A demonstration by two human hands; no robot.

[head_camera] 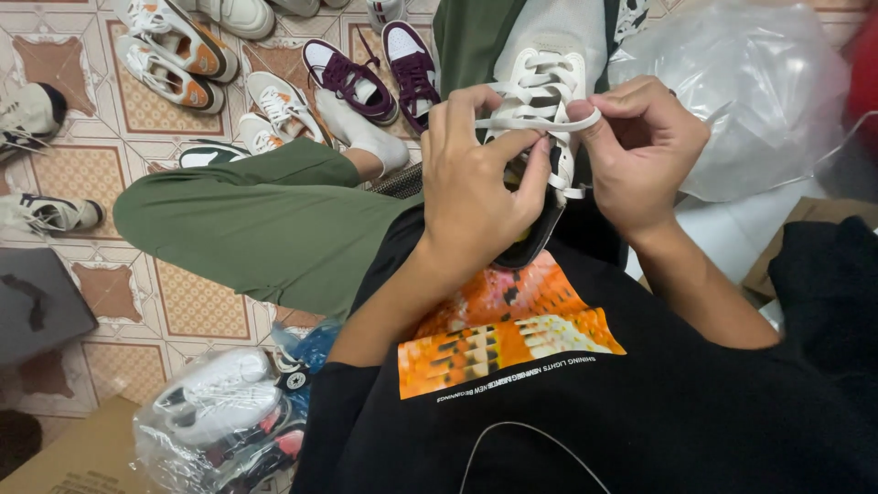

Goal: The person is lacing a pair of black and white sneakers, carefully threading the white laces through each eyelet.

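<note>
This looks like a shoe seller's back room or a home used for sorting sneaker stock, with work done seated on a patterned tile floor (197, 311). Loose pairs lie scattered there: orange-and-white sneakers (174, 50), maroon-and-white sneakers (370, 73). Bagged white sneakers (219, 398) rest by a cardboard box (78, 462), and a crumpled clear plastic bag (750, 91) lies near.

Patterned tile floor (197, 306) — brown and cream squares — strewn with sneakers (174, 46), evenly lit.
</note>
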